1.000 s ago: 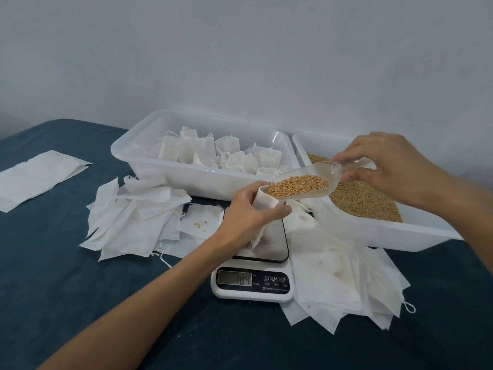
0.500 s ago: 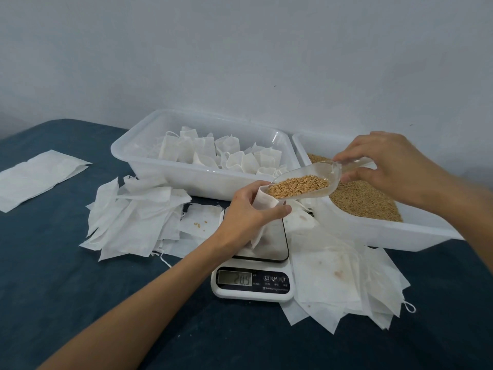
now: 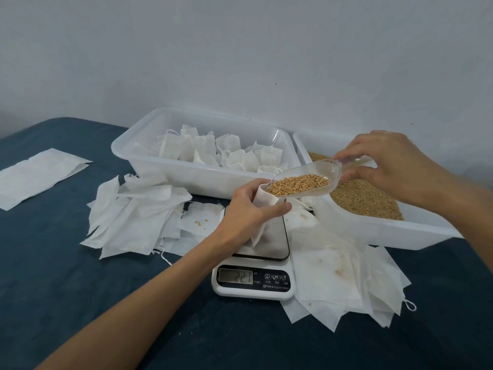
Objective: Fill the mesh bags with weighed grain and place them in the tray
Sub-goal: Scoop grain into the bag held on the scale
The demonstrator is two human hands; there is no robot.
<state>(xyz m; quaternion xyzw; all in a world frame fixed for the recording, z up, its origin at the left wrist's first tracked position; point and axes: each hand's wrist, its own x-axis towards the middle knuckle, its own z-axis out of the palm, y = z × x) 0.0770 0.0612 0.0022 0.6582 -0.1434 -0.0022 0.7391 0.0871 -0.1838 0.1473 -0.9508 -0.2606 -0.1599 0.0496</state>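
the mesh bag [image 3: 262, 206] is held upright on the scale [image 3: 254, 273] by the left hand [image 3: 248, 212]; the grain-filled scoop [image 3: 306, 180], pinched by the right hand [image 3: 386, 164], is tipped at its mouth.

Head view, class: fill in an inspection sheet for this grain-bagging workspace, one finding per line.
Surface: dark blue table.
Job's things: mesh bag held open on the scale; scoop of grain at its mouth; tray holds filled bags; grain tub to its right.
Clutter: empty bags piled loose.
Grippers: left hand grips bag; right hand pinches scoop handle.
Cables: nothing seen.
Surroundings: plain wall.
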